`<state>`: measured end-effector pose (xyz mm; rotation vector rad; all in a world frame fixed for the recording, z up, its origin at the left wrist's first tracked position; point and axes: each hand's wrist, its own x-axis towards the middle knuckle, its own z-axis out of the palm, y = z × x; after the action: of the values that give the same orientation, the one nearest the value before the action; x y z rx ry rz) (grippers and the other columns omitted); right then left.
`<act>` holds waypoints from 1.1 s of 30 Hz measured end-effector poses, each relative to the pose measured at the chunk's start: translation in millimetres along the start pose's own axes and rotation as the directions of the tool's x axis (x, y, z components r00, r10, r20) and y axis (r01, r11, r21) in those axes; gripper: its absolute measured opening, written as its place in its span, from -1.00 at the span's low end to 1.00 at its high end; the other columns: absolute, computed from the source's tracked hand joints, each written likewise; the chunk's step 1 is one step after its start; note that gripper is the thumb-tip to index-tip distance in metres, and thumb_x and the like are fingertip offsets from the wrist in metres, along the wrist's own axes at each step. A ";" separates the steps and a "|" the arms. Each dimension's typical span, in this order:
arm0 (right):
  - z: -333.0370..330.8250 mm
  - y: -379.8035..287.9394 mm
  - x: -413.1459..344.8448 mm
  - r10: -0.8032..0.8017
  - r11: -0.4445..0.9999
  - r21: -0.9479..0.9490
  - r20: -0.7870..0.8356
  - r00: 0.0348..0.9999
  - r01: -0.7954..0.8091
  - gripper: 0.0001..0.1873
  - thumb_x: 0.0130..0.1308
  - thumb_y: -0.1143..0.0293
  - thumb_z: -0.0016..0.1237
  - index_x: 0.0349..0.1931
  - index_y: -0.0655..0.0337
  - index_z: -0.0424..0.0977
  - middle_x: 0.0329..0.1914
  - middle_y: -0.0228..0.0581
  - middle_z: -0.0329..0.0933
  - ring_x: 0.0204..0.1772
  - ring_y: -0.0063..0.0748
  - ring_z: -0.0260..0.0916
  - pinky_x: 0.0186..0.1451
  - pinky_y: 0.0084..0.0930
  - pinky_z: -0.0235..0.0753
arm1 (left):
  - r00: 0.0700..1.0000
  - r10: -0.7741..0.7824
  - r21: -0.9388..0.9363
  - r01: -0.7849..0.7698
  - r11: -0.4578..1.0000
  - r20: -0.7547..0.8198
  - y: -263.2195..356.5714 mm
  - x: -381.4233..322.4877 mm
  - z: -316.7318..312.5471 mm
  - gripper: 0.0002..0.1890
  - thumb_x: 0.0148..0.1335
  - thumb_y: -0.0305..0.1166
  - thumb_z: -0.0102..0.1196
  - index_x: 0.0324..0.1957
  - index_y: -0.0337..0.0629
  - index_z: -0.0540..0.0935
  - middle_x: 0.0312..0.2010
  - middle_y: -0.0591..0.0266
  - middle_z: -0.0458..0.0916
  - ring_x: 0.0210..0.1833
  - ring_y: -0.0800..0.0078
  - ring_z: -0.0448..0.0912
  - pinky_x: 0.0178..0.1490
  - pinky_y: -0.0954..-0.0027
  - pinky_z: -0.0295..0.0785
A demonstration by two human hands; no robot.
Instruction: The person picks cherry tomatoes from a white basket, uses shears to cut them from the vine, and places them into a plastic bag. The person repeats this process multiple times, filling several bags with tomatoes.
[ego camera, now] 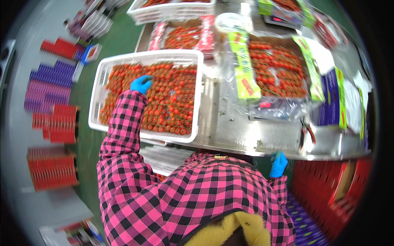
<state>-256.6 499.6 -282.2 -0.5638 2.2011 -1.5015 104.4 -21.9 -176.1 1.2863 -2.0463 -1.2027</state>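
My left hand (141, 84), in a blue glove, is over the left part of a white plastic crate (197, 98) filled with cherry tomatoes on the vine (172, 95). Its fingers are bent, and whether they grip a stem cannot be told. Low at the table's front edge, my right hand (279, 164), also blue-gloved, has its fingers curled; nothing can be made out in it. Ahead of it, an open carton with green flaps (244, 67), lined with clear plastic film, holds rows of vine tomatoes (274, 70). Red-handled pliers (307, 135) lie on the metal table (234, 135).
Behind the crate stand a red-and-white tomato carton (207, 37) and another white crate (172, 12). A round white tub (229, 22) and a scale with a lit display (281, 21) are farther back. Red cartons (317, 184) are below right; stacked cartons (52, 166) line the left.
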 end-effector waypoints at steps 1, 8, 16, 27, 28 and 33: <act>12.3 -46.4 31.9 -0.089 0.996 0.006 0.104 0.991 0.089 -0.70 0.26 0.32 -0.26 -0.53 0.32 0.43 -0.76 -0.38 0.30 -0.66 -0.66 0.19 -0.59 -0.65 0.19 | 0.993 -0.113 0.049 0.114 0.992 -0.020 -5.2 -25.8 -2.7 -0.75 0.10 -0.45 0.02 -0.13 -0.22 0.52 -0.29 0.30 0.56 -0.22 0.57 0.48 -0.12 0.51 0.37; 197.3 -204.8 140.3 -0.519 0.596 0.212 0.838 0.170 0.775 -0.76 0.05 0.44 -0.16 -0.22 0.20 0.40 -0.29 -0.11 0.39 -0.18 -0.08 0.35 -0.16 -0.28 0.37 | 0.972 -0.194 0.655 0.060 0.754 0.135 -19.2 -107.4 48.7 -0.77 0.00 -0.32 0.02 -0.24 -0.01 0.59 -0.29 0.14 0.55 -0.21 0.24 0.51 -0.13 0.29 0.42; 436.8 -181.2 42.1 0.268 0.247 -0.129 0.962 0.060 0.960 -0.74 -0.07 0.35 -0.12 -0.32 0.10 0.52 -0.30 -0.04 0.48 -0.21 -0.06 0.44 -0.23 -0.24 0.47 | 0.752 -0.487 0.841 -0.164 0.516 0.445 -22.6 -120.4 124.1 -0.70 -0.04 -0.26 -0.01 -0.19 0.06 0.53 -0.30 0.16 0.54 -0.24 0.20 0.52 -0.23 0.19 0.42; 422.1 -220.2 126.0 0.103 0.994 -0.106 0.991 0.080 0.035 -0.84 0.07 0.35 -0.17 -0.40 0.19 0.46 -0.30 -0.15 0.50 -0.30 -0.27 0.48 -0.32 -0.40 0.47 | 0.985 0.107 0.356 -0.150 0.922 0.137 -18.1 -64.6 27.0 -0.65 -0.01 -0.33 0.09 -0.11 -0.12 0.47 -0.29 0.10 0.51 -0.22 0.24 0.50 -0.19 0.30 0.42; 413.5 -226.4 134.3 0.191 0.961 -0.185 0.982 0.011 -0.207 -0.82 0.09 0.34 -0.17 -0.35 0.20 0.44 -0.27 -0.13 0.49 -0.28 -0.26 0.48 -0.34 -0.40 0.50 | 0.992 0.120 0.154 -0.125 0.980 0.046 -13.8 -54.7 22.3 -0.61 0.01 -0.37 0.10 -0.06 -0.15 0.44 -0.20 0.10 0.48 -0.15 0.28 0.48 -0.10 0.33 0.39; 375.3 -238.5 141.5 0.283 0.506 -0.295 0.944 -0.167 -0.810 -0.73 0.23 0.29 -0.25 -0.12 0.22 0.26 -0.03 0.06 0.32 -0.17 -0.12 0.45 -0.41 -0.32 0.57 | 0.882 -0.254 -0.661 0.466 0.588 0.397 -1.8 -13.1 25.2 -0.61 0.14 -0.38 0.00 0.03 -0.20 0.37 -0.14 0.17 0.48 -0.16 0.43 0.49 -0.04 0.38 0.38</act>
<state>-146.2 53.9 -198.9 -0.1193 0.6811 -0.5764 93.1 0.3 -189.8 1.1627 -1.1474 -2.2091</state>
